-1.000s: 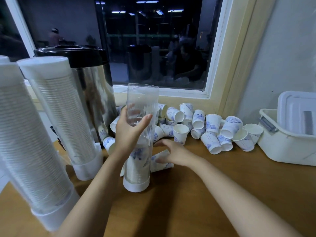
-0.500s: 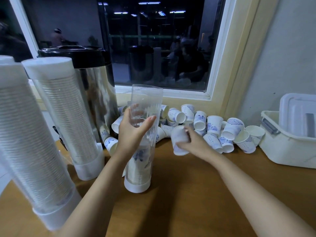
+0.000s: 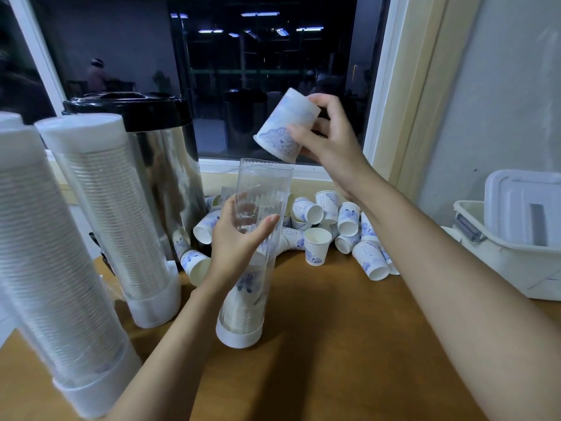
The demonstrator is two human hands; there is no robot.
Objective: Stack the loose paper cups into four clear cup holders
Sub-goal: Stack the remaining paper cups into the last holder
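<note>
A clear cup holder with a white base stands upright on the wooden table, with several cups stacked in its lower part. My left hand grips the tube around its middle. My right hand holds a white paper cup with blue print upside down, tilted, just above and right of the tube's open top. A pile of loose paper cups lies behind the tube under the window. Two full cup holders, one beside the urn and one at the far left, stand capped.
A steel urn with a black lid stands behind the full holders. A white plastic bin with a lid in it sits at the right against the wall. The wooden table reaches toward me.
My right hand picked one cup from the pile and raised it, mouth down, above the tube's top. My left hand kept its grip on the tube.
</note>
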